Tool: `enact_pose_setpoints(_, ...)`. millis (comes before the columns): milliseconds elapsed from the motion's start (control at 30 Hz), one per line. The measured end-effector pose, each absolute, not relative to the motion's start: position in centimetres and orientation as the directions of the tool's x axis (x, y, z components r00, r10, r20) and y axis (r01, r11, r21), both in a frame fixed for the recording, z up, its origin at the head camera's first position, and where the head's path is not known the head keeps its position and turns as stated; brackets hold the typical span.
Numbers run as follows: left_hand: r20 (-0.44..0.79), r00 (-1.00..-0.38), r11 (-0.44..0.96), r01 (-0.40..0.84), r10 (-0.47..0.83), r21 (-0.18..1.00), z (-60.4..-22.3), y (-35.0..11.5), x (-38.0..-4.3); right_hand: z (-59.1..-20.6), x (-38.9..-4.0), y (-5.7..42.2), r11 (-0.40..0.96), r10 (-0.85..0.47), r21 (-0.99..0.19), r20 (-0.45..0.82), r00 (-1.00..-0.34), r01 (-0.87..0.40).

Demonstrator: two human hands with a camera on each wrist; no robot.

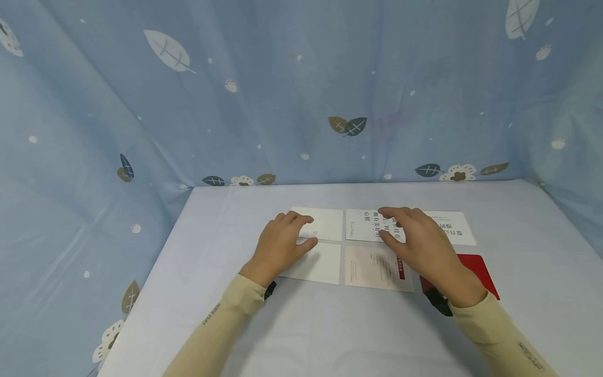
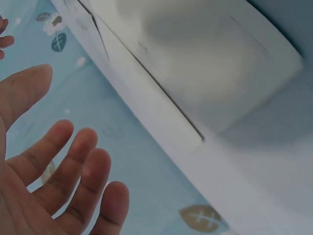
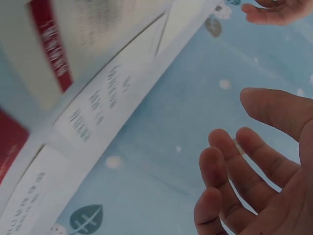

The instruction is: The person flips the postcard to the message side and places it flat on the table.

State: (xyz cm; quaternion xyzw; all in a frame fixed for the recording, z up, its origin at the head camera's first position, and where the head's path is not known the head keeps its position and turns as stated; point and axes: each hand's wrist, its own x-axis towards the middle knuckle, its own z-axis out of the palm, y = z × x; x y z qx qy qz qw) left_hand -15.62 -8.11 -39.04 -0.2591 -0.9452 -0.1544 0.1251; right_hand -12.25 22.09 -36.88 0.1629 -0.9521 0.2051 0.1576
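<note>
My left hand [image 1: 279, 243] is held above two cream cards on the left, an upper one [image 1: 328, 224] and a lower one [image 1: 320, 266]. In the left wrist view its fingers are spread and relaxed, with nothing between them. Over the right side of the cards is my right hand [image 1: 431, 250], fingers loosely bent and holding nothing. It partly covers a white card with dark writing [image 1: 359, 230], another written white card [image 1: 459, 233], a pale pink card with a red strip [image 1: 367, 269] and a red card [image 1: 478, 269].
The cards lie flat in two rows on a white tabletop [image 1: 311, 324]. Behind and to the left hangs a blue curtain [image 1: 282, 94] with a leaf pattern. Narrow gaps separate the cards.
</note>
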Motion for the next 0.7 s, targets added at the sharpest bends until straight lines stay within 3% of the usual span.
enact_pose_setpoints(267, 0.265, -0.82, 0.808, 0.56, 0.508, 0.185, -39.5, -6.6, -15.2, -37.6, -11.1, 23.7, 0.871, -0.241, -0.343, 0.328, -0.913, -0.353)
enact_pose_setpoints(700, 0.091, -0.813, 0.801, 0.583, 0.576, 0.137, -40.0, -4.2, -14.3, -39.9, -9.1, 26.7, 0.872, -0.319, -0.342, 0.147, -0.936, -0.351)
